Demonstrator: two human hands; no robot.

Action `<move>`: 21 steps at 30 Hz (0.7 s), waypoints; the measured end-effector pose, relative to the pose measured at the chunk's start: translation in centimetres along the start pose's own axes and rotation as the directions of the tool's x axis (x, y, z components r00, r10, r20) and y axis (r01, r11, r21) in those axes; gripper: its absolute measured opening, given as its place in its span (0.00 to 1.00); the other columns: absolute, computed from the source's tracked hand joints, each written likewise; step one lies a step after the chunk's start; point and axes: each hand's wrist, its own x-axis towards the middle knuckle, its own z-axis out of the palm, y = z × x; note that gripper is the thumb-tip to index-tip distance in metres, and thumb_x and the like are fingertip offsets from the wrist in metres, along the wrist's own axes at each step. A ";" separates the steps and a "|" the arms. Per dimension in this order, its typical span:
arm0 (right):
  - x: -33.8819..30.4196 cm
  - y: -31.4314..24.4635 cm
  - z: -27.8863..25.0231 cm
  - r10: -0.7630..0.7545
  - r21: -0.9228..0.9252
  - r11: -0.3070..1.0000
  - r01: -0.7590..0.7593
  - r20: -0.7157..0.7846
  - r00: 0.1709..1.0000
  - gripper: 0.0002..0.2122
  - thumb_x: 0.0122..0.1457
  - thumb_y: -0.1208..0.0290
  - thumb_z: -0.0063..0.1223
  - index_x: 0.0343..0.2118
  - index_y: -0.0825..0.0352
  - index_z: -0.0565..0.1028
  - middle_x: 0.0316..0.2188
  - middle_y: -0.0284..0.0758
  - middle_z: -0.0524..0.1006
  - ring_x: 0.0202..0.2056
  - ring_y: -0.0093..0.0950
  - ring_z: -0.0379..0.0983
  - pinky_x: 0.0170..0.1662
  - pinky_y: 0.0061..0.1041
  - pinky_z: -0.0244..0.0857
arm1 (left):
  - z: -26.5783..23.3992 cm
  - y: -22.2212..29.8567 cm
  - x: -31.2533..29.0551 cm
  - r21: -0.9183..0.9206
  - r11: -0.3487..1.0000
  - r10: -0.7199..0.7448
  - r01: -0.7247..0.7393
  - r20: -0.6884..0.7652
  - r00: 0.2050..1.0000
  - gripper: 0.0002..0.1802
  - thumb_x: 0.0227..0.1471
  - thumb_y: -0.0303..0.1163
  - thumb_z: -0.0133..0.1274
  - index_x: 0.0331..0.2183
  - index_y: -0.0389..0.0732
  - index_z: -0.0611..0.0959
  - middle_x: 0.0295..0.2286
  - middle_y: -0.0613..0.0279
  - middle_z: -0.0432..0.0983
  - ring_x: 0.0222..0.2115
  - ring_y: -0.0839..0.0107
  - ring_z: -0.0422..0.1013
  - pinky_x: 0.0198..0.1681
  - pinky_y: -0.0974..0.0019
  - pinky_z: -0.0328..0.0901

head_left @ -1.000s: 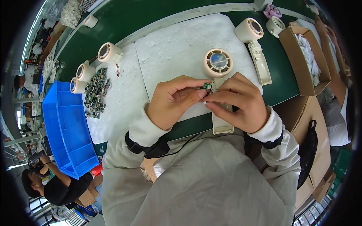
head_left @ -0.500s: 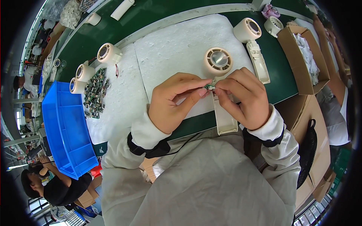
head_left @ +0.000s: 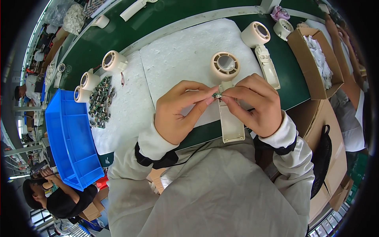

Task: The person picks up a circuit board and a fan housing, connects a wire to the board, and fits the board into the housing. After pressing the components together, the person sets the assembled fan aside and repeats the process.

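Note:
A small green circuit board (head_left: pixel 216 95) is pinched between the fingertips of both hands. My left hand (head_left: pixel 173 112) holds its left end between thumb and index finger, and my right hand (head_left: pixel 256 104) grips the right end the same way. The fingers cover much of the board. Just below the fingertips lies the open, cream handle shell (head_left: pixel 233 126) of a handheld fan, its upper part partly hidden by my right hand. The round fan head (head_left: pixel 225 66) with a silvery centre rests beyond my fingers on the white foam sheet (head_left: pixel 177 47).
A pile of small circuit boards (head_left: pixel 101 103) lies on the left, beside a blue divided bin (head_left: pixel 75 138). Several fan heads (head_left: pixel 114 61) stand near it. Another fan (head_left: pixel 267 65) lies at right, by a cardboard box (head_left: pixel 312 67) of white pieces. A co-worker (head_left: pixel 65 201) sits at lower left.
The view has shifted slightly. Both hands still pinch the circuit board, with the fingertips a little lower in the picture and more of the handle shell's top showing.

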 end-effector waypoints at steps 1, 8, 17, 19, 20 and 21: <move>0.1 0.1 -0.1 -0.001 -0.001 1.000 0.001 -0.003 1.000 0.08 0.49 0.81 0.67 0.34 0.67 0.83 0.27 0.34 0.76 0.29 0.31 0.72 0.31 0.28 0.66 | -0.1 0.2 0.0 0.001 1.000 0.002 -0.002 0.001 1.000 0.18 0.58 0.16 0.56 0.50 0.36 0.84 0.43 0.54 0.76 0.40 0.68 0.77 0.45 0.69 0.72; 0.7 0.6 -0.8 -0.140 0.032 0.990 0.139 0.029 0.990 0.07 0.50 0.81 0.67 0.33 0.68 0.82 0.25 0.33 0.74 0.26 0.28 0.70 0.29 0.27 0.64 | -0.6 1.3 0.2 0.265 0.945 0.186 -0.192 0.046 0.981 0.23 0.52 0.14 0.59 0.49 0.42 0.85 0.38 0.56 0.75 0.36 0.65 0.79 0.36 0.67 0.73; -0.2 -3.9 1.1 0.464 0.346 0.841 -0.417 -0.062 0.884 0.05 0.52 0.81 0.65 0.32 0.70 0.83 0.20 0.29 0.68 0.21 0.17 0.61 0.24 0.20 0.56 | 1.4 1.9 -0.7 0.422 0.884 0.253 -0.200 -0.075 0.964 0.25 0.51 0.13 0.59 0.51 0.40 0.84 0.37 0.55 0.74 0.35 0.63 0.79 0.35 0.65 0.74; -0.1 -4.3 1.4 0.516 0.377 0.805 -0.459 -0.062 0.854 0.04 0.53 0.81 0.65 0.32 0.70 0.83 0.20 0.28 0.68 0.21 0.16 0.61 0.24 0.20 0.56 | 1.9 2.2 -0.7 0.507 0.844 0.257 -0.174 -0.099 0.961 0.21 0.51 0.11 0.58 0.47 0.37 0.85 0.38 0.54 0.75 0.36 0.63 0.79 0.36 0.66 0.74; -0.1 -4.2 1.4 0.544 0.393 0.784 -0.481 -0.060 0.837 0.03 0.54 0.81 0.65 0.32 0.69 0.83 0.20 0.28 0.68 0.21 0.16 0.61 0.24 0.20 0.56 | 2.0 2.4 -0.7 0.547 0.822 0.257 -0.157 -0.110 0.960 0.20 0.51 0.10 0.58 0.46 0.35 0.86 0.39 0.53 0.75 0.36 0.62 0.79 0.36 0.66 0.74; -0.1 -3.9 1.5 0.542 0.392 0.787 -0.476 -0.073 0.837 0.03 0.54 0.81 0.65 0.32 0.69 0.83 0.20 0.28 0.68 0.21 0.16 0.61 0.24 0.20 0.56 | 1.9 2.4 -0.8 0.548 0.819 0.268 -0.170 -0.102 0.958 0.20 0.51 0.10 0.58 0.46 0.35 0.86 0.39 0.53 0.75 0.36 0.62 0.79 0.36 0.66 0.74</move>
